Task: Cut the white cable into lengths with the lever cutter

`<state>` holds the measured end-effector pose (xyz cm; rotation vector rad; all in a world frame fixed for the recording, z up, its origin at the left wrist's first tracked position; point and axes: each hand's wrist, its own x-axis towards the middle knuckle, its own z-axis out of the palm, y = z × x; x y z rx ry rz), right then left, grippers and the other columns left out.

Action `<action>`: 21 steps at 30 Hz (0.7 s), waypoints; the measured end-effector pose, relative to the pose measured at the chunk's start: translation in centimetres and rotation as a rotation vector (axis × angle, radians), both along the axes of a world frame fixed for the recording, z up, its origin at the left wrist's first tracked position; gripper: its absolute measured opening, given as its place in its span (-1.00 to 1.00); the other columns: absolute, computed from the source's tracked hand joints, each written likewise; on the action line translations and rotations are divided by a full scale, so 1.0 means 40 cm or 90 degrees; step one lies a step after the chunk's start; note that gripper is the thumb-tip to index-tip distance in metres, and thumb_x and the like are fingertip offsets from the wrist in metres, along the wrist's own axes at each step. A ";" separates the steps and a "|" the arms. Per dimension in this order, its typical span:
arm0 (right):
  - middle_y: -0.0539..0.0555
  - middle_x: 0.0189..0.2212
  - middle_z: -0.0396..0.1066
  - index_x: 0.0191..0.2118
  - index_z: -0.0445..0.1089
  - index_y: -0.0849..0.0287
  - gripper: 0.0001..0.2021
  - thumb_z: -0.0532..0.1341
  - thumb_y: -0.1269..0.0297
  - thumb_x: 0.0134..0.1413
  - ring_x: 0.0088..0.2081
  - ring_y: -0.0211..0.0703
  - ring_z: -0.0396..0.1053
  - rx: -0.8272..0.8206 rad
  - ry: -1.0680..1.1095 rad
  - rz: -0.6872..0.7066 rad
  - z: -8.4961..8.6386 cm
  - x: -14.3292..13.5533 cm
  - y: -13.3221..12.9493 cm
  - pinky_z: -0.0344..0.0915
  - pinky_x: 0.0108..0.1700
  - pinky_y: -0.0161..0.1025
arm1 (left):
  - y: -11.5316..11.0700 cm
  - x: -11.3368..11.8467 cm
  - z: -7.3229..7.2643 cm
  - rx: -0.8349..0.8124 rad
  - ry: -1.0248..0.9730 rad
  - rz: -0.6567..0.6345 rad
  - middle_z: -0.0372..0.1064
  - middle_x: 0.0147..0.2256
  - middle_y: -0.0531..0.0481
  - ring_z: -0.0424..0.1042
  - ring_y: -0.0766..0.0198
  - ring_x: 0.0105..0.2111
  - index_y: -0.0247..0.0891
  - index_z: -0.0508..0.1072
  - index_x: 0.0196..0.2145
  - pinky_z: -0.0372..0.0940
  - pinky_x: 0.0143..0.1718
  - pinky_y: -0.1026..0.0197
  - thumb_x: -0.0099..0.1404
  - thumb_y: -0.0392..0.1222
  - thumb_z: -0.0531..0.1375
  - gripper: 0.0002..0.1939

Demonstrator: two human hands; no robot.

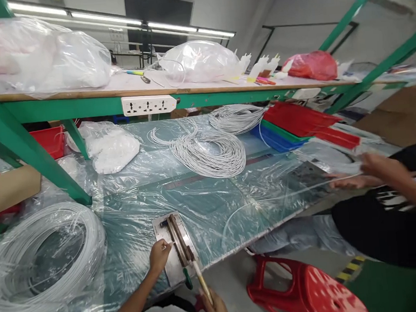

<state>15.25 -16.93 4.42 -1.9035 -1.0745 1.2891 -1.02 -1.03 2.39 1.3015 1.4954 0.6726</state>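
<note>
My left hand (pixel 160 255) is closed in a pinch at the left side of a metal fixture (pixel 173 267). Something small and pale shows at its fingertips, too small to name. Long dark bars run along the fixture's plate, and a green handle (pixel 187 278) sticks out at its near end. Low in the view, my right hand (pixel 218 311) is wrapped round a pale wooden handle (pixel 201 277), whose far end meets the bars. To the left lies a big coil of white wire (pixel 93 240); smaller bundles of white wire (pixel 226 166) rest farther back.
On the right, a co-worker's hands (pixel 376 170) hold a long white wire (pixel 285 195) that curves across the plastic-covered table (pixel 133 204). Red, green and blue trays (pixel 281 143) stand behind. A green post (pixel 57 173) rises at left; a red stool (pixel 310 286) stands at lower right.
</note>
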 end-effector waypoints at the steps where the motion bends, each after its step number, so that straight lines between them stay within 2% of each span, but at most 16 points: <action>1: 0.15 -0.35 0.46 -0.25 0.43 0.05 -0.45 0.06 -0.30 -0.15 -0.21 0.20 0.39 0.015 0.012 -0.014 0.021 0.007 0.002 0.28 -0.11 0.03 | 0.004 -0.009 0.009 0.002 -0.025 0.002 0.14 -0.63 0.10 0.26 0.27 -0.51 -0.22 0.19 -0.64 0.10 -0.43 0.29 0.10 0.03 0.12 -0.68; 3: 0.16 -0.21 0.43 -0.09 0.35 0.05 -0.43 0.18 -0.21 -0.18 -0.17 0.12 0.38 0.042 0.047 -0.042 0.090 0.025 0.018 0.29 -0.09 -0.05 | 0.012 -0.028 0.034 -0.002 -0.069 -0.001 0.06 -0.67 0.14 0.19 0.31 -0.59 -0.21 0.22 -0.60 0.06 -0.51 0.28 0.08 0.15 0.09 -0.63; 4: 0.15 -0.21 0.42 -0.02 0.29 0.05 -0.40 0.22 -0.17 -0.18 -0.23 0.05 0.40 0.041 0.086 -0.038 0.134 0.034 0.033 0.32 -0.16 -0.10 | 0.014 -0.039 0.050 -0.007 -0.088 -0.007 0.04 -0.69 0.15 0.15 0.32 -0.62 -0.22 0.23 -0.58 0.04 -0.54 0.28 0.07 0.19 0.07 -0.60; 5: 0.13 -0.27 0.42 -0.01 0.25 0.05 -0.40 0.23 -0.16 -0.17 -0.36 -0.04 0.39 0.029 0.139 -0.026 0.181 0.041 0.054 0.34 -0.28 -0.15 | 0.016 -0.050 0.070 -0.012 -0.104 -0.014 0.04 -0.70 0.16 0.13 0.33 -0.64 -0.22 0.25 -0.57 0.02 -0.55 0.28 0.06 0.23 0.06 -0.58; 7: 0.06 -0.44 0.35 -0.15 0.27 0.08 -0.46 0.18 -0.22 -0.16 -0.58 -0.21 0.25 0.008 0.258 0.004 0.277 0.049 0.117 0.27 -0.49 -0.24 | 0.017 -0.073 0.119 -0.016 -0.127 -0.029 0.09 -0.71 0.15 0.13 0.33 -0.65 -0.23 0.27 -0.55 0.03 -0.56 0.28 0.04 0.23 0.06 -0.57; 8: 0.05 -0.48 0.31 -0.24 0.27 0.10 -0.48 0.14 -0.26 -0.14 -0.60 -0.25 0.20 0.016 0.311 0.015 0.323 0.048 0.160 0.24 -0.52 -0.26 | 0.016 -0.084 0.149 -0.021 -0.137 -0.041 0.12 -0.72 0.14 0.14 0.33 -0.66 -0.23 0.28 -0.54 0.03 -0.55 0.28 0.05 0.22 0.08 -0.58; 10: 0.07 -0.44 0.29 -0.33 0.25 0.12 -0.48 0.05 -0.30 -0.09 -0.52 -0.22 0.25 0.074 0.380 0.037 0.404 0.036 0.267 0.28 -0.43 -0.24 | 0.014 -0.106 0.214 -0.037 -0.164 -0.071 0.17 -0.74 0.13 0.14 0.34 -0.67 -0.23 0.28 -0.53 0.02 -0.55 0.28 0.05 0.19 0.11 -0.61; 12: 0.10 -0.40 0.30 -0.21 0.26 0.11 -0.46 -0.02 -0.29 -0.02 -0.41 -0.16 0.31 0.121 0.394 0.055 0.459 0.011 0.397 0.30 -0.32 -0.23 | 0.010 -0.122 0.281 -0.055 -0.196 -0.093 0.20 -0.75 0.13 0.12 0.35 -0.68 -0.22 0.28 -0.50 0.00 -0.55 0.28 0.06 0.19 0.12 -0.61; 14: 0.07 -0.45 0.30 -0.06 0.23 0.12 -0.43 -0.06 -0.24 0.05 -0.42 -0.18 0.32 0.130 0.370 0.058 0.486 -0.022 0.537 0.29 -0.32 -0.27 | 0.006 -0.131 0.337 -0.073 -0.227 -0.094 0.22 -0.75 0.13 0.04 0.40 -0.72 -0.21 0.27 -0.48 -0.06 -0.58 0.30 0.05 0.21 0.13 -0.60; 17: -0.02 -0.56 0.25 0.02 0.23 0.15 -0.45 -0.07 -0.17 0.11 -0.52 -0.27 0.26 0.097 0.280 0.044 0.485 -0.077 0.727 0.23 -0.40 -0.35 | 0.000 -0.136 0.391 -0.108 -0.280 -0.070 0.25 -0.74 0.14 -0.11 0.47 -0.77 -0.20 0.23 -0.46 -0.21 -0.65 0.31 0.04 0.22 0.16 -0.59; 19: -0.05 -0.59 0.24 0.01 0.25 0.16 -0.46 -0.04 -0.15 0.10 -0.55 -0.29 0.22 0.081 0.228 0.035 0.473 -0.108 0.818 0.19 -0.44 -0.38 | -0.002 -0.137 0.410 -0.123 -0.321 -0.048 0.28 -0.73 0.13 -0.16 0.50 -0.79 -0.20 0.21 -0.45 -0.29 -0.67 0.30 0.03 0.21 0.18 -0.58; 21: -0.04 -0.59 0.27 -0.01 0.27 0.18 -0.48 0.01 -0.12 0.08 -0.54 -0.28 0.23 0.082 0.203 0.035 0.459 -0.126 0.869 0.17 -0.46 -0.38 | -0.002 -0.141 0.423 -0.129 -0.357 -0.028 0.31 -0.71 0.12 -0.16 0.52 -0.80 -0.21 0.21 -0.44 -0.33 -0.68 0.30 0.03 0.19 0.19 -0.59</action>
